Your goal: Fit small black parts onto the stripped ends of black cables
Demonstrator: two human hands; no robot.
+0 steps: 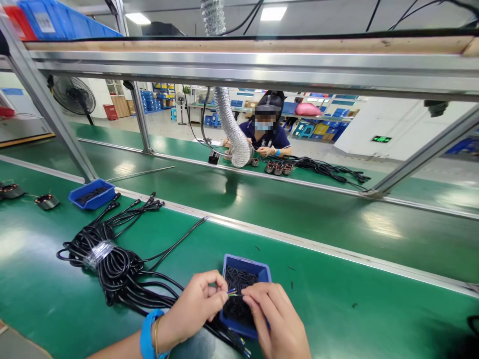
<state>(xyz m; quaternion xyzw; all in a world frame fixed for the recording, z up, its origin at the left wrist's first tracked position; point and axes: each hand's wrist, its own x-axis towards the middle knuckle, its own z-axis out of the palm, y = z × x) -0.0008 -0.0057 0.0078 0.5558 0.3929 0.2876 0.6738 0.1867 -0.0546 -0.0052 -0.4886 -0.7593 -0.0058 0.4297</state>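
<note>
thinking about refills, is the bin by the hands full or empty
Partly full: small black pieces lie in the blue bin, below its far rim.

Right hand [279,319] cut off below, blue bin [247,261] partly hidden

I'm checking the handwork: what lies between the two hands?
Head view: thin coloured wires show between the left hand and right hand, with a blue bin below them.

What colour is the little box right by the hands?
The box is blue; it shows best in the head view.
</note>
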